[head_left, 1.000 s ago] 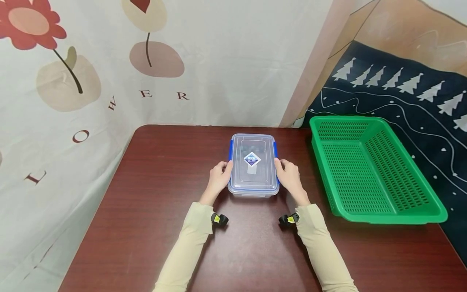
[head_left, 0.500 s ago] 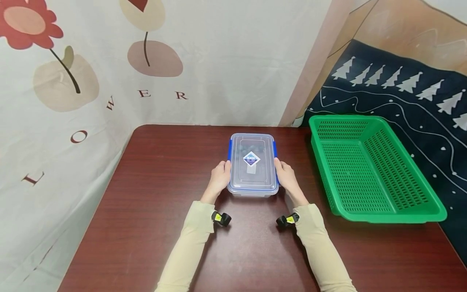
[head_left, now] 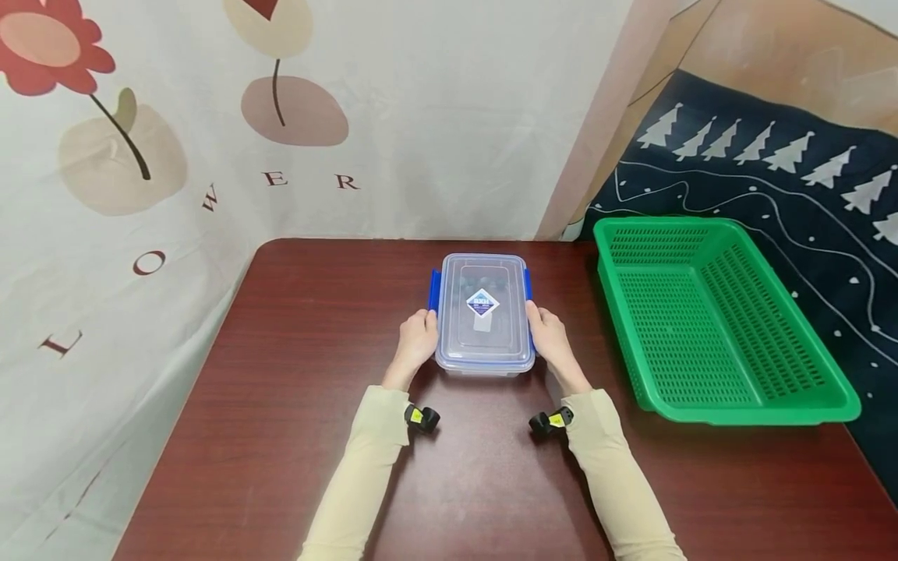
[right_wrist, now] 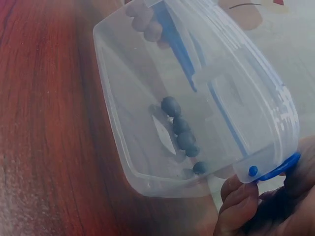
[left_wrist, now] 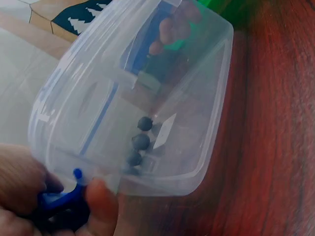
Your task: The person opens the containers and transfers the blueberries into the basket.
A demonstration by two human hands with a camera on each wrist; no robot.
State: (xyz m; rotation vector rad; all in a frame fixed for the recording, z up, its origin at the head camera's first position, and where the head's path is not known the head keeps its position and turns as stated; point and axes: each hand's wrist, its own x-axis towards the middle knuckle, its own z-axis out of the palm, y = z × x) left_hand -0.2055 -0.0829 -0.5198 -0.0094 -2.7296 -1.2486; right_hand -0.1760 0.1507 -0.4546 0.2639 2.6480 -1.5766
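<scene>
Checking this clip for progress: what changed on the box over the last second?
The left hand has swung the blue left clip outward from the clear box. The right hand stays at the right clip, which lies flat. The box and green basket have not moved.

A dark red-brown worktop [head_left: 281, 436] stands against a white flower-printed curtain [head_left: 435, 117]; navy tree-patterned cloth [head_left: 772, 179] hangs far right.

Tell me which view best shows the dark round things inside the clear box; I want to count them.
The right wrist view: through the clear box wall, the dark round things show as a short row. The left wrist view shows them smaller. In the head view the lid and its label blur them.
</scene>
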